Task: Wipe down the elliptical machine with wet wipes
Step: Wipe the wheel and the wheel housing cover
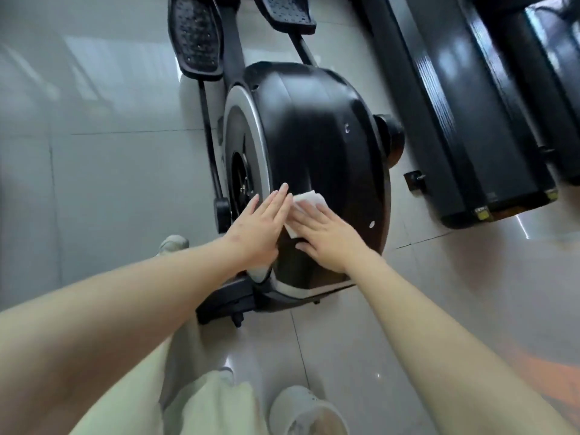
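The black elliptical machine (314, 127) stands in the middle of the view, its rounded flywheel housing towards me. A white wet wipe (309, 200) lies flat on the housing's lower part. My right hand (326, 237) presses on the wipe with straight fingers and covers most of it. My left hand (260, 224) rests flat beside it on the housing's left edge, fingers straight, its fingertips touching the wipe's left corner. Two black pedals (196, 36) show at the top.
A black treadmill (464, 120) runs along the right side, close to the elliptical. The floor is glossy grey tile (110, 152). My legs in light trousers and white shoes (306, 409) stand just in front of the machine's base (226, 302).
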